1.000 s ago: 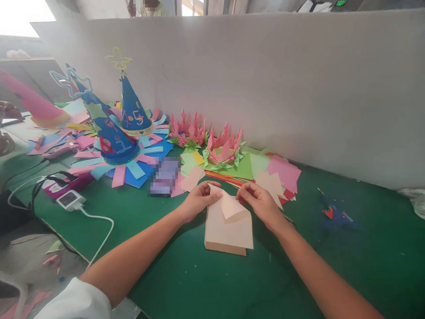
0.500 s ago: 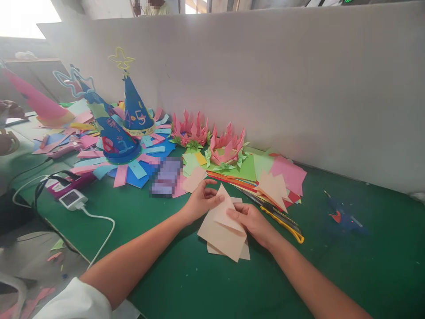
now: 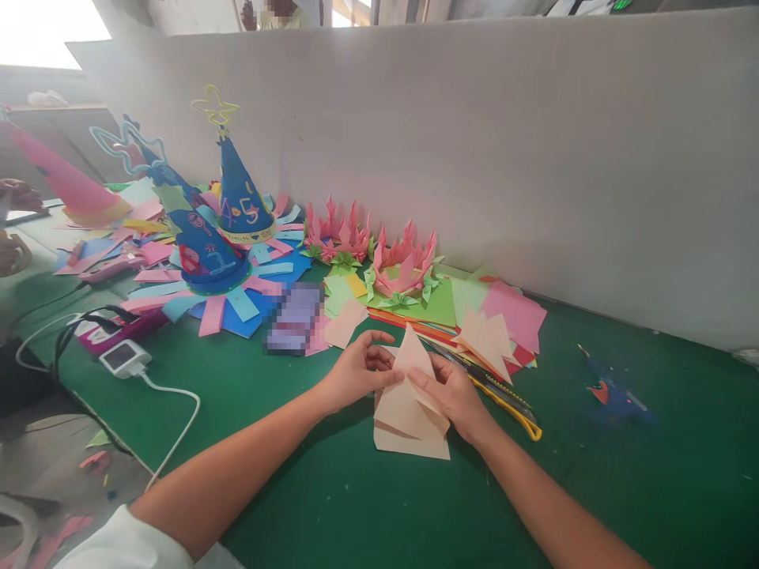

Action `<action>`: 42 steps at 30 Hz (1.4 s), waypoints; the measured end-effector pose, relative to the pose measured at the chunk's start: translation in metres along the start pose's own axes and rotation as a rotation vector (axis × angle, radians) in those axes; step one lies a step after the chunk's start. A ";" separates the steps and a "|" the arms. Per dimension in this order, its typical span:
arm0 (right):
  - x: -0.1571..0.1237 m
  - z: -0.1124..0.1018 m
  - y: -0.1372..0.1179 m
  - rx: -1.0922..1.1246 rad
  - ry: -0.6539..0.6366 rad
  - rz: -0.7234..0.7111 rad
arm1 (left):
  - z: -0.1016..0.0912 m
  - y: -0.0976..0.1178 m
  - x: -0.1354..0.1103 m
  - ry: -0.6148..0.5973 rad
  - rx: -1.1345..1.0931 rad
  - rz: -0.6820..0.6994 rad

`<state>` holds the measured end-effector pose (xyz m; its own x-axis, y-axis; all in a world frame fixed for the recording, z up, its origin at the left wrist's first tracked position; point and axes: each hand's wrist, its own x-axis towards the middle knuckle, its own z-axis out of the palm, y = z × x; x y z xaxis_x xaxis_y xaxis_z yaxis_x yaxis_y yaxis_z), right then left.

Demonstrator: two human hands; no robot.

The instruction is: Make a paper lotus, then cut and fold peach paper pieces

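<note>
Between both hands is a pale peach sheet of paper (image 3: 408,407), partly folded, with a pointed corner standing up at its top. My left hand (image 3: 361,367) pinches its left edge between thumb and fingers. On the other side, my right hand (image 3: 454,395) grips the paper with the thumb on top and the fingers behind. Under it, another peach sheet (image 3: 409,448) lies on the green table. A yellow-handled cutter knife (image 3: 507,407) lies just beyond my right hand. Folded peach paper pieces (image 3: 489,340) rest past the knife.
Pink paper crowns (image 3: 405,261) stand on stacked coloured paper (image 3: 444,304) at the back. Blue cone hats (image 3: 207,249) with paper strips are at left. Nearer are a phone (image 3: 295,318), a power strip (image 3: 122,328) and a white cable (image 3: 193,403). A blue glue gun (image 3: 620,395) lies right.
The held paper has turned in my hands, so its lower edge sits straighter over the sheet below. Its pointed corner has shifted right and up slightly, and both hands still hold it.
</note>
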<state>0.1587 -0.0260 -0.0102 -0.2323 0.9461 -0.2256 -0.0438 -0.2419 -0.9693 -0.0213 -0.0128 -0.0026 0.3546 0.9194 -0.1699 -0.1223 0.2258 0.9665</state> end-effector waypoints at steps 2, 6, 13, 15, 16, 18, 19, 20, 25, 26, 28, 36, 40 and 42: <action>0.001 -0.001 0.000 -0.004 -0.015 -0.003 | -0.001 -0.001 0.000 -0.011 0.018 0.022; 0.002 -0.003 -0.001 0.040 -0.048 0.006 | -0.002 -0.003 0.000 -0.030 0.048 0.041; 0.002 -0.004 0.001 0.082 -0.025 0.033 | 0.000 -0.004 -0.001 -0.075 0.073 0.029; 0.003 -0.004 0.002 0.095 -0.028 0.032 | 0.002 -0.003 -0.001 -0.061 0.083 0.010; 0.003 -0.004 0.002 0.099 -0.031 0.027 | 0.002 -0.003 -0.001 -0.056 0.085 0.003; 0.003 -0.005 0.004 0.096 -0.030 0.015 | 0.002 -0.003 0.000 -0.054 0.086 0.000; 0.004 -0.005 0.004 0.091 -0.027 0.011 | 0.001 -0.004 0.000 -0.055 0.089 0.004; 0.004 -0.005 0.005 0.086 -0.022 0.007 | 0.001 -0.005 0.000 -0.059 0.093 0.006; 0.004 -0.005 0.006 0.075 -0.010 0.012 | -0.001 -0.009 0.002 -0.079 0.102 0.020; 0.004 -0.005 0.005 0.075 -0.009 0.015 | -0.002 -0.009 0.001 -0.080 0.104 0.023; 0.003 -0.004 0.004 0.079 -0.004 0.021 | -0.002 -0.009 0.001 -0.081 0.111 0.027; 0.002 -0.003 0.001 0.094 -0.003 0.014 | -0.003 -0.010 0.001 -0.103 0.179 -0.004; 0.005 -0.005 0.004 0.132 0.046 -0.005 | -0.003 -0.008 0.001 -0.099 0.255 0.051; 0.007 -0.006 0.007 0.186 0.066 -0.012 | -0.003 -0.007 0.001 -0.111 0.300 0.094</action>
<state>0.1626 -0.0198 -0.0190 -0.1671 0.9597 -0.2258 -0.2267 -0.2602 -0.9386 -0.0230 -0.0120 -0.0098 0.4558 0.8872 -0.0713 0.1131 0.0217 0.9934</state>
